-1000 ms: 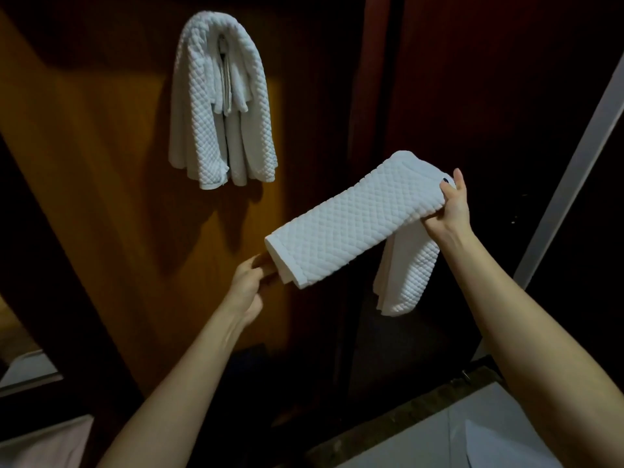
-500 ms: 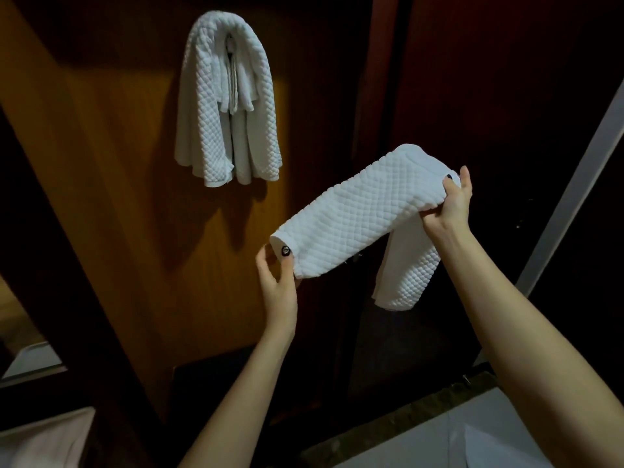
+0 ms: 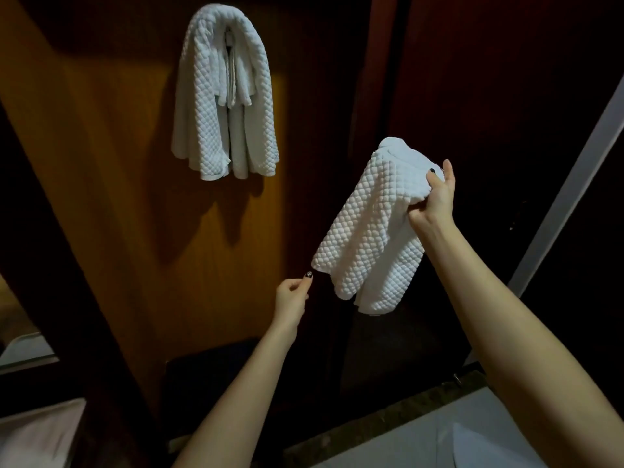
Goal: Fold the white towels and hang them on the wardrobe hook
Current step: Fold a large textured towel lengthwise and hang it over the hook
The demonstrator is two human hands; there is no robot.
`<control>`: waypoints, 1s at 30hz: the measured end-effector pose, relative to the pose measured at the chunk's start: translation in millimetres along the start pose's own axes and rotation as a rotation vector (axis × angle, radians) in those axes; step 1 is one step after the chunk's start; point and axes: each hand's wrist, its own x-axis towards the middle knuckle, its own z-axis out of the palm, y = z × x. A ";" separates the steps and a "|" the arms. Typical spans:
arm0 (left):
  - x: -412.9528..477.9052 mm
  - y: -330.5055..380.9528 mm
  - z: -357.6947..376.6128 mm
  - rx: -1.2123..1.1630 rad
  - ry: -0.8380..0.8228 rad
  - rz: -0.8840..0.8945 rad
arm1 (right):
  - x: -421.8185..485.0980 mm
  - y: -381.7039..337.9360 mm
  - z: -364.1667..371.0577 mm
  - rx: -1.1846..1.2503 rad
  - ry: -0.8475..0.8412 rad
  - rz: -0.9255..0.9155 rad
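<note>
Showing a folded white towel [image 3: 368, 238], quilted in small raised diamonds and soft-edged, draped in thick layers from the right hand [image 3: 434, 201]. From my remote seat I read that hand as held high at the right, with the thumb over the top of the fold and the fingers curled behind it, gripping the cloth at its upper end. The towel hangs slanting down to the left, its lower edges loose, in front of the dark wardrobe door [image 3: 489, 79]. The left hand [image 3: 292, 295] is poised just below the towel's lower left corner, fingers curled in and thumb tip against forefinger. I make out no cloth between them. At upper left, a bundle of hung towels [image 3: 224, 92] of the same quilted weave loops over the wardrobe hook, which it hides, against an orange-brown wood-grain panel [image 3: 118, 197]. A pale, smooth frame strip [image 3: 574, 184] slants along the right edge.
</note>
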 end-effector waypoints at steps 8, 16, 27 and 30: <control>20.0 23.2 26.8 -0.239 -0.150 -0.095 | -0.8 -19.3 11.1 0.080 -0.111 0.007; 37.9 57.1 -2.2 -0.542 -0.029 0.117 | 6.8 -32.3 -1.8 0.052 -0.034 -0.021; 52.4 99.8 -37.7 -0.360 0.109 0.493 | 6.1 -32.2 -9.8 -0.094 -0.003 -0.113; 50.4 96.5 -38.7 -0.365 0.101 0.458 | 5.5 -28.8 -8.1 -0.102 -0.020 -0.118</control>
